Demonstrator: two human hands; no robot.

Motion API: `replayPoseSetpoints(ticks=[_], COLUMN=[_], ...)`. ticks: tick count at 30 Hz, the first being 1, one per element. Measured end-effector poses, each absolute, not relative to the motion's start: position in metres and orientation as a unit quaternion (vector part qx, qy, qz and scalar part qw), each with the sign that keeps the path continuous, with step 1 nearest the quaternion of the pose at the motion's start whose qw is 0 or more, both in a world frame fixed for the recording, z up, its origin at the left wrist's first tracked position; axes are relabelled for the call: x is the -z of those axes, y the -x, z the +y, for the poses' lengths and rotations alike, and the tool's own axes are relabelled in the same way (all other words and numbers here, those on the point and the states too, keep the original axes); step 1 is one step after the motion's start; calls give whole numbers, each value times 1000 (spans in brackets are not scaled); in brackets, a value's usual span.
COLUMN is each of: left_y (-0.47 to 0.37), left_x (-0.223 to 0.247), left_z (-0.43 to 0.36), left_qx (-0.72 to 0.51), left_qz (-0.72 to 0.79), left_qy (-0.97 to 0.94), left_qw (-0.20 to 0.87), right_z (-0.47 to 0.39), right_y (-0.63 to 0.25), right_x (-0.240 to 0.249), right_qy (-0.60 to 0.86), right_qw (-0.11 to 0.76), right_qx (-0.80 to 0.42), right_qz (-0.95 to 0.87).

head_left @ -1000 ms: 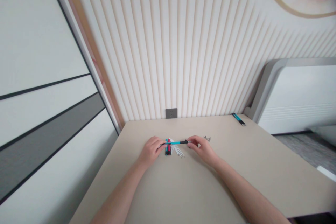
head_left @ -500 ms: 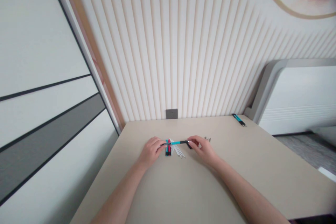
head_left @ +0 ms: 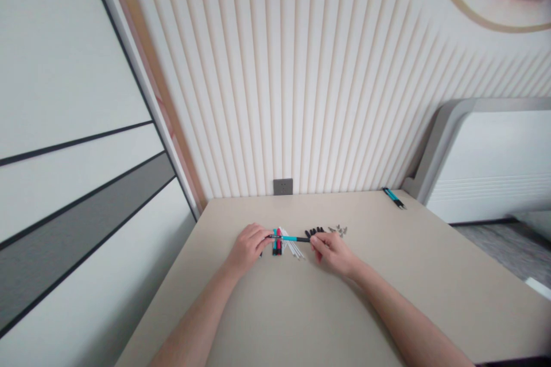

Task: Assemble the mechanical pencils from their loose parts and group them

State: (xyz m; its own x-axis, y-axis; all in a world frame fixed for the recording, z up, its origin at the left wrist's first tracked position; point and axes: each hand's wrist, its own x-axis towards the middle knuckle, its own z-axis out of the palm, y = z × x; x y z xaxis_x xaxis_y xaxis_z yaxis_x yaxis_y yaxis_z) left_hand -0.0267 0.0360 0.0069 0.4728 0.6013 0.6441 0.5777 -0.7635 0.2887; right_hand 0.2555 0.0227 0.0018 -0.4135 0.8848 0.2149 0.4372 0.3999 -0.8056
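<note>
**Blue-and-black pen [head_left: 291, 238] spans your two hands**

Your left hand [head_left: 248, 246] pinches one end; your right hand [head_left: 336, 251] grips the black end. Red [head_left: 279, 241] and blue barrels [head_left: 274, 250] lie just right of your left fingertips, white refills [head_left: 294, 248] fanned between both hands. Black grips [head_left: 316, 231] sit just beyond your right fingers, small metal tips [head_left: 340, 230] past those knuckles. Two pens [head_left: 394, 198] rest well apart, to their far right.

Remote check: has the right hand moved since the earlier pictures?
Yes, slightly: judged against the wall socket, the right hand has come farther from it, lower in the view.
</note>
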Motion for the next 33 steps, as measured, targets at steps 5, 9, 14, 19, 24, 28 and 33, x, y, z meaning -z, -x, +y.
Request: replayPoseSetpoints(ticks=[5,9,14,19,24,28,33], left_y=[19,7,-7,-15,-21,-20,-16], left_x=[-6,-3,-4,-11,-14,-15,-14], left_z=[32,31,29,17,10,9,11], left_qx=[-461,-544,-579,-523,-446,-424,-403], left_qz=[394,441,413,374,366,377,394], left_qy=[-785,-669,-607,-641,-664,-669,-691], left_qw=[126,247,355,418,475,480,454], right_z=[18,12,2,-4,-3,0,4], right_y=[-251,-242,-224,-214,-211,-215,-226], right_x=[-3,-4,-2,0,5,2,-6], right_qy=[412,379,354,308,269,277,309], right_qw=[311,291,288,290,272,273,290], right_qx=[-366,-335,-322,-307,-270,-221,-196], right_qz=[-774,-812,-830,-853,-884,-894,-884])
